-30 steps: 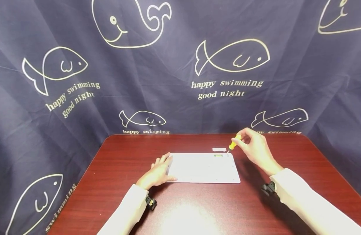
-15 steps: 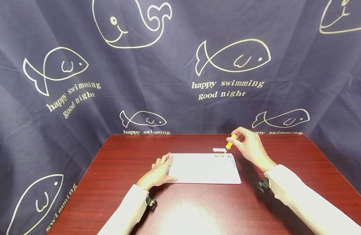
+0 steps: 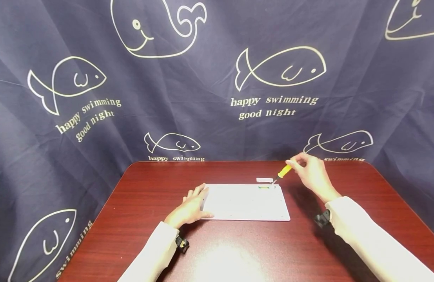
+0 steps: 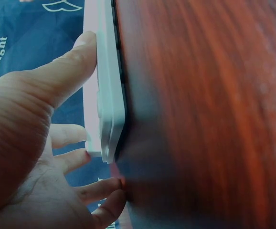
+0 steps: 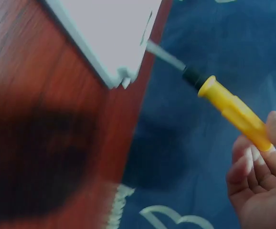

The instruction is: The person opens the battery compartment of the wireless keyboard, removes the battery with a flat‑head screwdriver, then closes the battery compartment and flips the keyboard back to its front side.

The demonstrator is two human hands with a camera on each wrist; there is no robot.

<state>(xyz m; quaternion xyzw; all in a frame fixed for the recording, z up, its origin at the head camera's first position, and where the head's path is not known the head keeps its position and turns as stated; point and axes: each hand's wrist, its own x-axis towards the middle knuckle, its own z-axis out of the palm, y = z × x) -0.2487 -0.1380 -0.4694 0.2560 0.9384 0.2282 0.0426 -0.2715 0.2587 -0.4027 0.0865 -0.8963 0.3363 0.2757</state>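
Observation:
A white keyboard point(image 3: 243, 201) lies back side up on the table; dark keys show under its edge in the left wrist view. My left hand point(image 3: 189, 206) grips its left end, with the thumb on the back near the front edge and fingertips at the far-left corner. My right hand point(image 3: 313, 175) holds a yellow-handled screwdriver point(image 3: 284, 171) by the handle's end. Its shaft slants down left, and the tip is at the keyboard's far edge, beside an uncovered battery compartment point(image 3: 264, 187) with something green inside.
A small white battery cover point(image 3: 264, 180) lies just behind the keyboard's far edge. The red-brown wooden table point(image 3: 238, 250) reaches back to a dark blue curtain point(image 3: 217, 98) with fish drawings. Each wrist carries a black camera.
My right hand went slightly left, then back right, so the screwdriver now leans much further to the right. Its tip stays near the compartment. My left hand and the keyboard have hardly moved.

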